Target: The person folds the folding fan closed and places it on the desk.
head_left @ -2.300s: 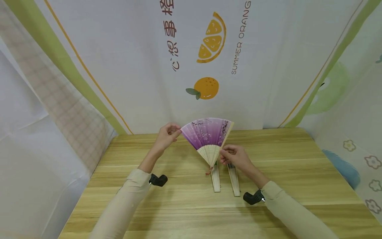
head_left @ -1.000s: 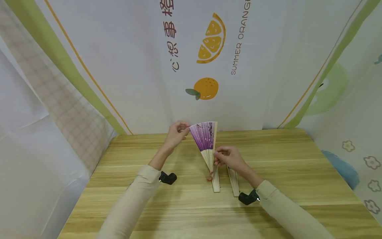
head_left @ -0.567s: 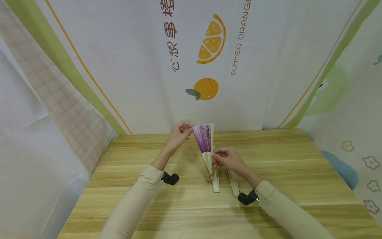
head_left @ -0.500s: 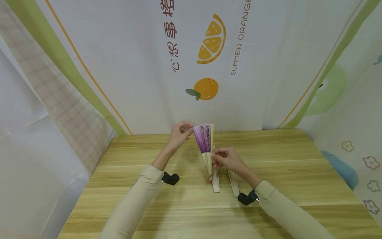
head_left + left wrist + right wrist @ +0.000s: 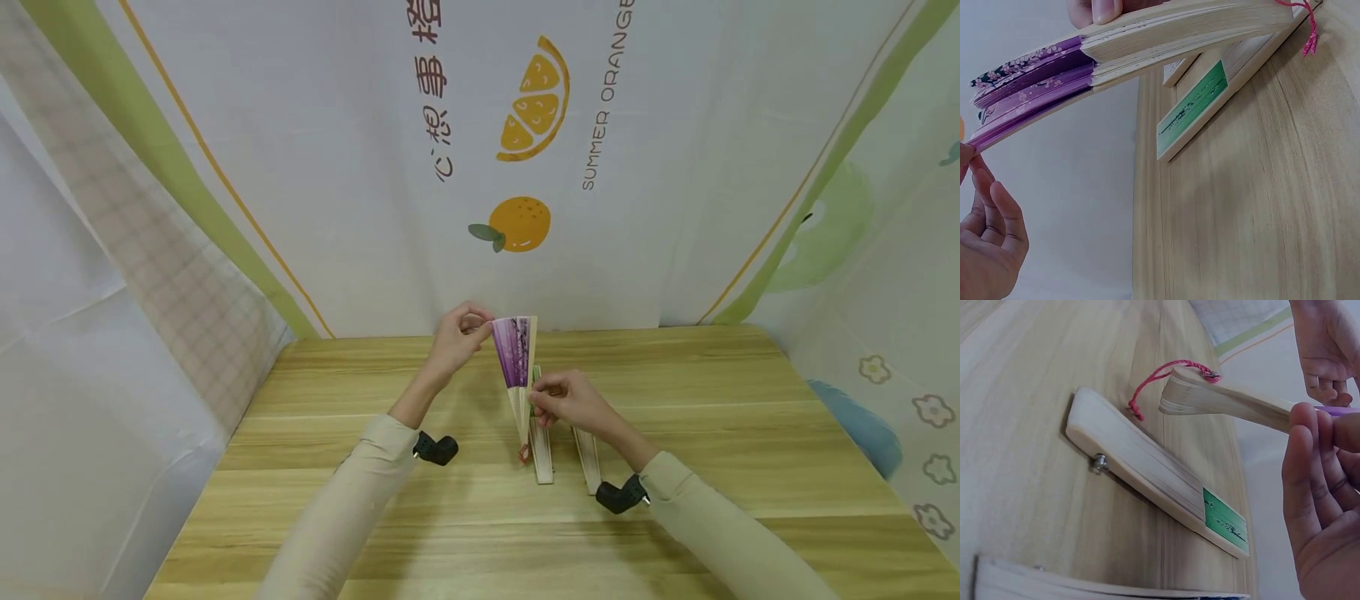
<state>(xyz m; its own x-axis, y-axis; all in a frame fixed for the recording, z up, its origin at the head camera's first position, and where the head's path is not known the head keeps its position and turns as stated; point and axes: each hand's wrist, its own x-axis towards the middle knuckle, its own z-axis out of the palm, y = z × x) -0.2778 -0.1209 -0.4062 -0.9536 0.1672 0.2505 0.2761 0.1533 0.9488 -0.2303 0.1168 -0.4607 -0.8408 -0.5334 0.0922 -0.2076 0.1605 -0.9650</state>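
Note:
Between my hands, above the table, is a purple folding fan (image 5: 513,354) with blossom print, pale wooden ribs and a red cord (image 5: 1169,367) at its pivot. It is mostly folded, a narrow wedge. My left hand (image 5: 459,337) pinches its upper left corner between thumb and finger; the left wrist view shows those fingertips at the purple edge. My right hand (image 5: 573,400) pinches the outer rib on the right side, partway up. Below it on the table lies a folded fan with a green band (image 5: 1225,522), partly covered by my right hand in the head view.
To the right of the green-banded fan lies another folded fan (image 5: 587,458), its upper end hidden by my right hand. The wooden table (image 5: 450,533) ends at a white printed curtain (image 5: 360,208) behind. Black wrist devices (image 5: 437,450) hang under both sleeves.
The purple fan has gone from widely spread to a narrow wedge. My left hand has moved right, bringing its edge toward the right hand, which has shifted slightly left.

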